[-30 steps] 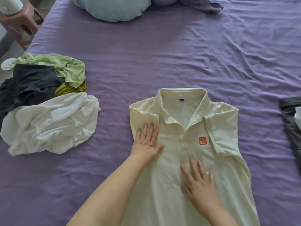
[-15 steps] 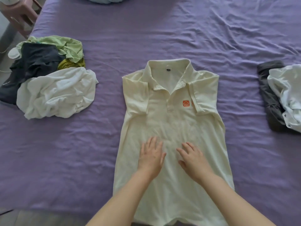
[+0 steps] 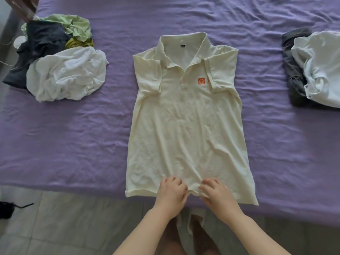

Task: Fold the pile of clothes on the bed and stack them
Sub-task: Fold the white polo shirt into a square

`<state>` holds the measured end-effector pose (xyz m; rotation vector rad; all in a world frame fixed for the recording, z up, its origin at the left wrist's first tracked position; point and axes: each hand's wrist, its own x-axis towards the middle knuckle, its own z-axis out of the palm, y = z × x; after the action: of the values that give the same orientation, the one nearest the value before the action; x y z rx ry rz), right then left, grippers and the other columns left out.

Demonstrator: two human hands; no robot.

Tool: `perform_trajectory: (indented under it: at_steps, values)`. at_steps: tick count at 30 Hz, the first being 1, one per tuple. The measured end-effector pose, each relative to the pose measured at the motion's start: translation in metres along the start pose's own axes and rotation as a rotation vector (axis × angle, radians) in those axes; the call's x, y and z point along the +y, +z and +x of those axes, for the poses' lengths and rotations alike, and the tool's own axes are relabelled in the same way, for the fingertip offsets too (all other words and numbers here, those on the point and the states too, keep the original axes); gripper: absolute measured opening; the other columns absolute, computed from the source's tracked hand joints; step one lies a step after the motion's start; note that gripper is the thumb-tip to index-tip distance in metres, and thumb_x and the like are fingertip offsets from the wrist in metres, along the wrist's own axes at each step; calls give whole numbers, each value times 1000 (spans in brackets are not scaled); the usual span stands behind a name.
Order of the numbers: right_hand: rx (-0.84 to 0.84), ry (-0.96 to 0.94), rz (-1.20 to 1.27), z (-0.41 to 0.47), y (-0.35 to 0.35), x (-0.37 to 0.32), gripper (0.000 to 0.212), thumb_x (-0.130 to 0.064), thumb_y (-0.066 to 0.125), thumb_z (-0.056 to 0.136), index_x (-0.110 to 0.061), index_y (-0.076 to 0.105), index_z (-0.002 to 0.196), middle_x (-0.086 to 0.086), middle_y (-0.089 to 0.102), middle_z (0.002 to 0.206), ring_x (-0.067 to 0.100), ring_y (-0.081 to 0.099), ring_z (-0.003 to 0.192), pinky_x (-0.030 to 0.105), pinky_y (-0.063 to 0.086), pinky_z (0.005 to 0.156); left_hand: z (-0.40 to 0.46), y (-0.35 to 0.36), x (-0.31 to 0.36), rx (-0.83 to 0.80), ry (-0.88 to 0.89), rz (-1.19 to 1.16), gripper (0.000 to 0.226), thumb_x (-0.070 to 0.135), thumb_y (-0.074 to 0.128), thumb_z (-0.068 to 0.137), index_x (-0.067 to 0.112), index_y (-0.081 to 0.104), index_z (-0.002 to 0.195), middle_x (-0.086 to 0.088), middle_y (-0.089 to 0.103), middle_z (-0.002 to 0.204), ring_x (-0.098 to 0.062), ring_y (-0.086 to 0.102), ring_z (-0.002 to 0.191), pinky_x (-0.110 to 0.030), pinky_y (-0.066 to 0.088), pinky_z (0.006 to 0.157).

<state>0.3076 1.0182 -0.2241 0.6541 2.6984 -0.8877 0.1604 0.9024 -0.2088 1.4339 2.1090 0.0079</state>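
A pale yellow polo shirt [image 3: 185,122] lies flat and face up on the purple bed [image 3: 73,140], both sleeves folded in over the chest, an orange logo on its front. My left hand [image 3: 172,193] and my right hand [image 3: 214,193] sit side by side at the middle of the shirt's bottom hem, fingers curled and pinching the cloth at the bed's near edge. A pile of unfolded clothes [image 3: 57,57] lies at the far left: white, dark grey and green pieces.
At the right edge lie a dark grey garment [image 3: 292,74] and a white one [image 3: 320,69] on top of it. Grey floor tiles [image 3: 64,221] run along the bed's near edge. A wooden stool corner [image 3: 24,6] shows top left.
Both hands slid down the shirt from chest to belly to the bottom hem and now pinch it. The view has pulled back toward the bed's edge.
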Motion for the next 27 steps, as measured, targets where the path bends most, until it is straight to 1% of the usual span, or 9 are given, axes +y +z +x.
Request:
perform_trajectory:
  at_steps: [2, 5, 7, 10, 15, 18, 20, 23, 27]
  values:
    - [-7, 38, 1, -4, 5, -2, 47, -27, 94, 42, -20, 71, 83, 0, 68, 94, 23, 67, 82, 33, 55, 63, 2, 8, -3, -112, -21, 54, 34, 43, 51, 90, 23, 58, 116, 2, 54, 118, -22, 43, 114, -36, 31, 92]
    - [4, 60, -34, 0, 9, -4, 41, -18, 91, 42, -17, 67, 75, 2, 65, 87, 25, 64, 74, 34, 52, 59, 9, 21, -4, -167, -40, 118, 43, 43, 57, 84, 22, 48, 121, -2, 45, 126, -26, 39, 118, -37, 29, 93]
    - [2, 79, -25, 8, 8, -2, 27, -14, 87, 55, -14, 68, 74, 5, 65, 85, 28, 63, 74, 38, 49, 59, 11, 26, -4, -158, -52, 133, 48, 42, 58, 81, 22, 44, 122, -4, 42, 130, -27, 38, 119, -38, 30, 92]
    - [-43, 134, 65, 24, -5, 7, 11, -24, 61, 90, -16, 65, 96, 3, 65, 95, 27, 59, 91, 37, 43, 75, 13, 28, -3, -151, -89, 118, 50, 41, 59, 78, 20, 44, 121, -3, 44, 124, -26, 40, 113, -37, 32, 88]
    - [12, 223, 201, 54, -47, 15, 17, -37, 48, 97, -24, 58, 103, -7, 58, 84, 19, 57, 84, 32, 40, 69, 24, -8, -9, 36, -136, 48, 38, 15, 77, 64, 18, 64, 100, 0, 60, 86, -21, 59, 71, -31, 43, 58]
    - [36, 230, 197, 80, -75, 19, 20, -37, 46, 98, -22, 58, 105, -4, 56, 81, 19, 54, 78, 32, 41, 68, 37, -34, -28, 116, -173, -106, 46, 7, 48, 88, 19, 50, 132, -3, 55, 117, -32, 60, 90, -41, 47, 72]
    - [50, 238, 203, 98, -91, 20, 20, -38, 46, 98, -23, 59, 103, -5, 57, 82, 17, 52, 77, 31, 40, 66, 46, -54, -40, 179, -174, -177, 42, 12, 48, 92, 20, 49, 134, -1, 56, 122, -28, 59, 101, -39, 47, 79]
    - [69, 242, 200, 120, -111, 20, 23, -38, 46, 98, -21, 61, 98, -6, 59, 82, 17, 55, 79, 34, 44, 69, 64, -91, -53, 205, -234, -390, 23, 24, 57, 93, 22, 63, 115, 6, 65, 105, -16, 61, 97, -30, 47, 79]
    - [53, 224, 263, 145, -135, 22, 20, -40, 51, 95, -22, 57, 87, -6, 58, 79, 19, 57, 79, 33, 44, 67, 93, -128, -71, 176, -299, -724, 17, 31, 59, 94, 18, 70, 98, 16, 59, 74, 1, 52, 68, -9, 37, 59]
